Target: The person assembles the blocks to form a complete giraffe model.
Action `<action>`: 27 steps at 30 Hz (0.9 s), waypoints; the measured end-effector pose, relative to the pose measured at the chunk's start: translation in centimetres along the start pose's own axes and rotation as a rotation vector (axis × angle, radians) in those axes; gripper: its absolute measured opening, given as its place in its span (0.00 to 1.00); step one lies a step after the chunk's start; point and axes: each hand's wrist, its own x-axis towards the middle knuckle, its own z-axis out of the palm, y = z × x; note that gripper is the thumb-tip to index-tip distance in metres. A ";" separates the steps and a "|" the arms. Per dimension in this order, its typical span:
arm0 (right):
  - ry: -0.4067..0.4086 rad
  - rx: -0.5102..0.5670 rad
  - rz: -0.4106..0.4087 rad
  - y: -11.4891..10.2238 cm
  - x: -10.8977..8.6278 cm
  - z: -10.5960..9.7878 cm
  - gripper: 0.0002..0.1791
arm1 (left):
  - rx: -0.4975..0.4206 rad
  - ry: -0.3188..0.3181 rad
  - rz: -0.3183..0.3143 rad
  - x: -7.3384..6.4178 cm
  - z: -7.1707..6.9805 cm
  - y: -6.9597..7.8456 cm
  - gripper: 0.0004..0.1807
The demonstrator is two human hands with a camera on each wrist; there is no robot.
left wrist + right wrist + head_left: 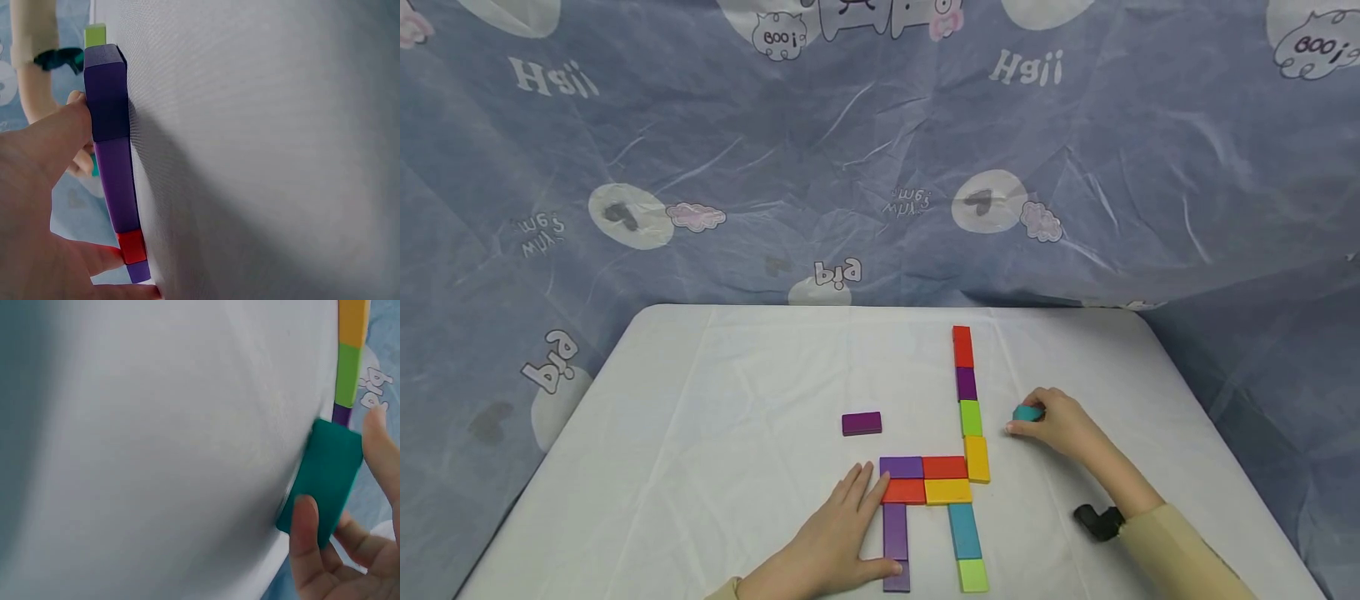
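My right hand pinches a teal block between thumb and fingers, to the right of a column of coloured blocks. My left hand lies with spread fingers at the left side of the block layout. Its fingertips touch near a red block, and its thumb is at a lower purple block. In the left wrist view the thumb and fingers rest along the purple blocks. Red, purple, green and yellow blocks form the column, which meets two short rows, with two legs below.
A dark purple block lies alone left of the column. The white table ends at a blue patterned cloth behind. A black device sits at my right wrist.
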 end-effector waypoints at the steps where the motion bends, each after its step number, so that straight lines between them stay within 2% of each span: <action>1: 0.012 0.003 0.020 -0.1 0.5 0.1 0.33 | 0.002 0.005 0.006 0.0 0.0 0.0 0.58; 8: 0.112 -0.002 0.095 -1.2 3.8 0.7 0.33 | 0.004 0.018 0.023 -0.1 0.0 0.0 0.58; 14: 0.146 0.013 0.177 -1.9 5.5 1.2 0.38 | 0.004 0.025 0.028 -0.2 0.2 -0.1 0.58; 17: 0.183 -0.005 0.170 -2.0 5.1 1.3 0.40 | 0.010 0.032 0.032 -0.2 0.3 -0.1 0.58; 22: 0.263 -0.117 0.033 -2.4 2.9 1.2 0.35 | 0.009 0.025 0.032 -0.2 0.3 -0.2 0.58; 24: 0.243 -0.147 0.002 -2.8 2.1 1.3 0.36 | 0.009 0.027 0.030 -0.2 0.2 -0.2 0.58; 27: 0.155 -0.171 0.017 -3.3 1.5 1.5 0.43 | 0.009 0.035 0.030 -0.3 0.1 -0.2 0.58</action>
